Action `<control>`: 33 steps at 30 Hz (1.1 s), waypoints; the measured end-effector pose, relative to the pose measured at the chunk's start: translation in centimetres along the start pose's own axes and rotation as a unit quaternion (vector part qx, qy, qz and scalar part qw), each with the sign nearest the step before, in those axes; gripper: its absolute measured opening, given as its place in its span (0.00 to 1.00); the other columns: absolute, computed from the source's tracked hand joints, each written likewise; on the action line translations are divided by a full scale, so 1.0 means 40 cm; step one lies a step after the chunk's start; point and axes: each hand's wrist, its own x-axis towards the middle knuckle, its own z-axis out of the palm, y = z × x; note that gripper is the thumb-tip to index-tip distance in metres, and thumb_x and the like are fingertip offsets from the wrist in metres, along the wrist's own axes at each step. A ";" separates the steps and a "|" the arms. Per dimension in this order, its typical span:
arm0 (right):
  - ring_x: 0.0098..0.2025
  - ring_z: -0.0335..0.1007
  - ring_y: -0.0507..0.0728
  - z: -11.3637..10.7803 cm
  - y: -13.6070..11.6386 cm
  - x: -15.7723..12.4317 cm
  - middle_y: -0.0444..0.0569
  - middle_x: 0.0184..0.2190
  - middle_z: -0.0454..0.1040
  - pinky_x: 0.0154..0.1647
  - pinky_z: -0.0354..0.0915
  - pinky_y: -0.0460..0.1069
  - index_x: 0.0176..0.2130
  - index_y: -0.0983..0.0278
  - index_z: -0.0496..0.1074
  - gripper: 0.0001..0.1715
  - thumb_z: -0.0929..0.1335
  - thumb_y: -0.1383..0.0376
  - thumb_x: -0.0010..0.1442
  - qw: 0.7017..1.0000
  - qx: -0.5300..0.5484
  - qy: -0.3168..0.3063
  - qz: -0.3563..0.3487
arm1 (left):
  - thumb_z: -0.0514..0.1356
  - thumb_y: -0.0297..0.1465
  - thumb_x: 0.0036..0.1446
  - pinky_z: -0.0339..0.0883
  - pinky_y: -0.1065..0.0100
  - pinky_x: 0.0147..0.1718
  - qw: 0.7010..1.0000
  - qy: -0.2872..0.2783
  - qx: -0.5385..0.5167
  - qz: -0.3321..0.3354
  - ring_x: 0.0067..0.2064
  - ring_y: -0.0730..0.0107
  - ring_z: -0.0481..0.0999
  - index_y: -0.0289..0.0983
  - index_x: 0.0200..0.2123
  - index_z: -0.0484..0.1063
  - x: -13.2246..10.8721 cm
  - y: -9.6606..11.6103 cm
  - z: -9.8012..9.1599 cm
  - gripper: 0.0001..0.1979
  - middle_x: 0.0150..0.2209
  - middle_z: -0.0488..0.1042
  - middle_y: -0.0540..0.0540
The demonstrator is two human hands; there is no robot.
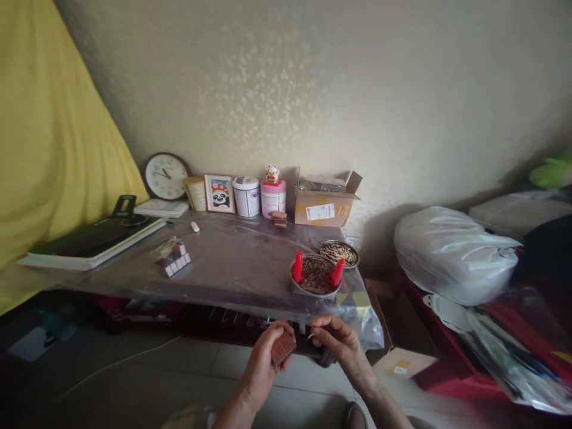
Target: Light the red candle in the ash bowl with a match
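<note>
My left hand (264, 357) is wrapped round a small reddish-brown matchbox (283, 348), just off the table's front edge. To its right, my right hand (336, 339) pinches a thin pale matchstick (310, 336) between thumb and fingertips. Box and stick are a short gap apart. Beyond the hands, on the table, sits a round metal tin (315, 287) with a dark, speckled filling. Two red candles stand in it, one at the left (298, 266) and one at the right (338, 272); I can make out no flame. Behind it a second round tin (353, 260) holds many loose matchsticks.
A plastic-covered table (241, 262) bears a wrapped pack of small boxes (172, 257), a clock (166, 176), a framed panda picture (220, 193), tubs (246, 199) and a cardboard box (322, 208). Bags (451, 253) lie at right; a yellow curtain (58, 131) hangs left.
</note>
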 end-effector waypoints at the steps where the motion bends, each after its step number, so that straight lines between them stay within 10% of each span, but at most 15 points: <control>1: 0.25 0.67 0.49 0.002 0.006 0.000 0.41 0.22 0.72 0.28 0.65 0.43 0.32 0.63 0.74 0.20 0.75 0.51 0.47 1.000 -0.010 -0.003 -0.014 | 0.54 0.34 0.56 0.51 0.73 0.18 1.000 0.000 0.005 0.008 0.21 0.77 0.63 0.37 0.29 0.71 0.003 -0.005 -0.001 0.09 0.24 0.69 0.52; 6: 0.31 0.71 0.52 0.009 0.044 -0.003 0.45 0.29 0.73 0.33 0.69 0.45 0.33 0.62 0.74 0.10 0.70 0.57 0.57 0.977 -0.129 -0.018 -0.167 | 0.53 0.34 0.56 0.51 0.72 0.18 0.999 -0.009 -0.017 0.035 0.22 0.76 0.63 0.38 0.32 0.71 0.018 -0.026 -0.004 0.09 0.24 0.69 0.53; 12: 0.36 0.73 0.51 0.022 0.052 -0.009 0.46 0.34 0.74 0.39 0.69 0.42 0.39 0.60 0.72 0.06 0.64 0.68 0.63 0.881 -0.306 -0.033 -0.359 | 0.55 0.37 0.55 0.49 0.71 0.18 0.998 -0.028 -0.027 0.044 0.22 0.76 0.62 0.38 0.29 0.71 0.037 -0.039 -0.004 0.10 0.22 0.68 0.53; 33: 0.37 0.76 0.52 0.036 0.031 -0.014 0.46 0.35 0.76 0.39 0.71 0.42 0.38 0.58 0.71 0.05 0.64 0.65 0.64 0.854 -0.335 -0.002 -0.398 | 0.64 0.40 0.48 0.61 0.64 0.38 0.998 0.007 -0.038 0.054 0.38 0.62 0.71 0.35 0.30 0.79 0.013 -0.022 0.021 0.13 0.32 0.78 0.43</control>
